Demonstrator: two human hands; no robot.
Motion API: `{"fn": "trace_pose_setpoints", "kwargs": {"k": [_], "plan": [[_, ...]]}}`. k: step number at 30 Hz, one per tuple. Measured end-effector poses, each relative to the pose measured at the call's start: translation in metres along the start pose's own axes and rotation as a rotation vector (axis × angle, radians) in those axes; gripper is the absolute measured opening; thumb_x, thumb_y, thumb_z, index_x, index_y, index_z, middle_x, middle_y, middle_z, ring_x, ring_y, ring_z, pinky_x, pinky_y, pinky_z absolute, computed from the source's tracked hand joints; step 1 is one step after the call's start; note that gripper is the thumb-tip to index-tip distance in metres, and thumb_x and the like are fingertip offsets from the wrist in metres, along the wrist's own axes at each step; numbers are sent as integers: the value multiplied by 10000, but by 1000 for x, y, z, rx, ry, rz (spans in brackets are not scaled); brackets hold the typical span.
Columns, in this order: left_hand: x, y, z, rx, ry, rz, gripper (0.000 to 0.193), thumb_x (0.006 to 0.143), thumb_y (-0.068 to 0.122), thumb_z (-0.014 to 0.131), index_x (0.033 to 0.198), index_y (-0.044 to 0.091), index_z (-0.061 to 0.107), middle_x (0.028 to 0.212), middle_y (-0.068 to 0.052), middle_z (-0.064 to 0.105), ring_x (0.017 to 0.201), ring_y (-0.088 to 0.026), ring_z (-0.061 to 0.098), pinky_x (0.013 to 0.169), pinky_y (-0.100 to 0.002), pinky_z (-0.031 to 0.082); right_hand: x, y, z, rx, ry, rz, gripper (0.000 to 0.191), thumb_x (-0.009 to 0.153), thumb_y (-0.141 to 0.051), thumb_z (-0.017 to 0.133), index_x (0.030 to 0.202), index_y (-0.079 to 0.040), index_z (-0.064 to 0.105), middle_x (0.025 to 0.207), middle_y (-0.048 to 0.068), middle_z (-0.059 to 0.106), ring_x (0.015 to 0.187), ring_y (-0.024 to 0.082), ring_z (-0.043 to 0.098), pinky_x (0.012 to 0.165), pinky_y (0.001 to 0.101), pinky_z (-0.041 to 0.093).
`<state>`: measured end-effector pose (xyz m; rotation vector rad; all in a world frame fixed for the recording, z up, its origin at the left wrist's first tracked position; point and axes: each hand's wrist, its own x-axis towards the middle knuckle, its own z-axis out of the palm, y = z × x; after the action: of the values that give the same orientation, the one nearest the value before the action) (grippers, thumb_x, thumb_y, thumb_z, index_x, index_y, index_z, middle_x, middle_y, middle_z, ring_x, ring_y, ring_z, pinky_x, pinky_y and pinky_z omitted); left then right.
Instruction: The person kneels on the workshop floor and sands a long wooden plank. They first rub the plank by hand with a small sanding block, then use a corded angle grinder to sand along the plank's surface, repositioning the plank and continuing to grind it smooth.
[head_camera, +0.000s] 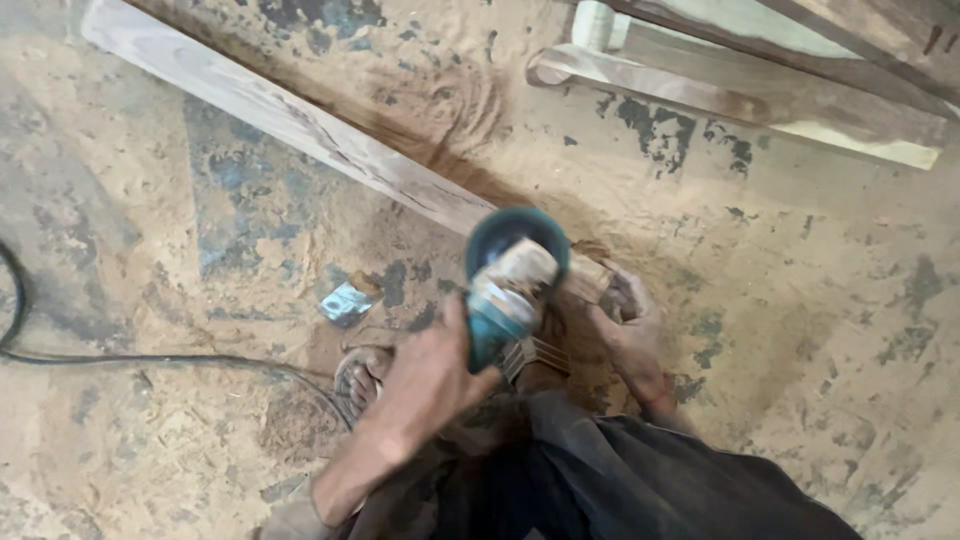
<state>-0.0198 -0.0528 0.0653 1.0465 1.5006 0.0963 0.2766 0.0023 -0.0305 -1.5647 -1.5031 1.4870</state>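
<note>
- Left hand (432, 375): closed around the body of a teal angle grinder (505, 290), held over the near end of a long wooden plank (290, 125).
- Right hand (628, 325): fingers curled over the plank's near end, at the grinder's right side, apparently steadying it; how firmly it grips cannot be told.
- Plank position: it lies on the sawdust-covered floor (820, 330), its near end just in front of the person's sandalled foot (362, 372), which is partly hidden by the left forearm.
- Plank axis: the long axis runs diagonally, from the upper left of the view down to the hands at centre; the far end points up-left, away from the person.
- Grinder axis: the body points away from the person, the round guard at its far end sitting over the plank.
- Progress, judged: thick dust on the floor suggests much sanding; the plank's visible face looks pale and fairly smooth, and work now sits at the near end. How much remains cannot be told.
- Surroundings: a black cable (120, 357) crosses the floor at left; more timber (760, 90) lies at upper right.
</note>
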Motion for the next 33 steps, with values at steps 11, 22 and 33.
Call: {"fn": "trace_pose_setpoints", "kwargs": {"k": [11,22,33], "plan": [[-13,-38,-36,-108,265,-41,944,846,192,745,1519,-63,133,894,-270,685,644,-336,720,566,-414,638,-7,9,14,39,39,76,528,881,33,715,1385,39,559,1257,111,680,1151,164,666,980,281,541],[-41,-189,-124,-461,1118,-238,717,786,218,758,1403,-20,483,1129,-187,692,908,-277,712,835,-424,582,12,14,11,-221,59,-107,492,877,-2,761,1329,33,569,1178,119,674,1085,181,649,939,300,526],[-65,-260,-62,-617,1327,-291,693,802,178,814,1392,-38,522,1211,-158,666,1035,-248,661,896,-358,540,38,21,13,-203,4,-74,512,893,37,658,1373,-4,484,1291,148,635,1200,204,637,1014,314,511]]}}
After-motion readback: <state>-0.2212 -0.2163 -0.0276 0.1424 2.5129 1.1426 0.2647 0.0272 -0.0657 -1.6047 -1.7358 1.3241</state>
